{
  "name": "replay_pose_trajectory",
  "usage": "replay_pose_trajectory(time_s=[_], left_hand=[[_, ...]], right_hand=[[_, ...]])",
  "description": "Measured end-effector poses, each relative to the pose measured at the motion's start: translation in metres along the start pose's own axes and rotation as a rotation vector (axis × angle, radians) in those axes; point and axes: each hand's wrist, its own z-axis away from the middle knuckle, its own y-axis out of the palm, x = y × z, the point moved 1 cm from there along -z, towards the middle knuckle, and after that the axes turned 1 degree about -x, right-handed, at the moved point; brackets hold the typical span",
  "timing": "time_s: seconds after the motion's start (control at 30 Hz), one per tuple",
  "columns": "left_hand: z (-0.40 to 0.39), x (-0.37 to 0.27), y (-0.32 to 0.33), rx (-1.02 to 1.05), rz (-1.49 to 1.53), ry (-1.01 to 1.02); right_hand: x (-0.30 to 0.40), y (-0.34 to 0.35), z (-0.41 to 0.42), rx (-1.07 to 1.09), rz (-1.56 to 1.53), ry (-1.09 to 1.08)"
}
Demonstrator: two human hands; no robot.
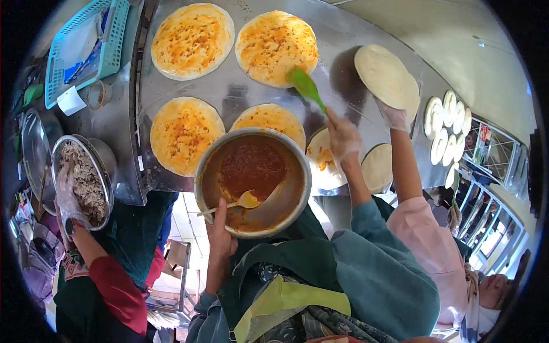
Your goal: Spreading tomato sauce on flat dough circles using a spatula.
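Observation:
My left hand [219, 246] grips the near left rim of a metal bowl [296, 184], its thumb over the handle of a pale spoon [248, 200] lying inside. Red-brown sauce [253, 165] covers part of the bowl's bottom. My right hand [345, 137] is shut around the handle of a green spatula [305, 85]. The spatula's head is at the near edge of a sauce-smeared dough round [276, 47]. Other smeared rounds lie at the upper left [193, 40], lower left [186, 137] and behind the bowl [274, 115]. A partly hidden round [321, 171] bears a small patch of sauce.
At right, a co-worker's gloved hand [395, 116] holds a plain dough round [386, 79] above the metal table [339, 25]. A plain round [379, 167] and several dough pieces [438, 115] lie nearby. At left, another gloved hand [70, 193] reaches into a bowl of crumbly filling [92, 188]; a turquoise basket [113, 51] stands behind.

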Motion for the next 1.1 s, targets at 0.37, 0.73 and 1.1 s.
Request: replay_pose_trajectory(time_s=[0.37, 0.73, 1.1], left_hand=[[0.005, 0.002, -0.006, -0.055, 0.042, 0.037], [0.010, 0.003, -0.021, -0.035, 0.020, 0.113], [0.013, -0.003, -0.037, 0.122, -0.098, 0.235]], right_hand=[[0.030, -0.027, -0.027, -0.178, -0.121, -0.094], [0.029, -0.039, 0.033, -0.059, -0.381, -0.128], [0.030, -0.143, 0.208, -0.001, -0.969, 0.162]])
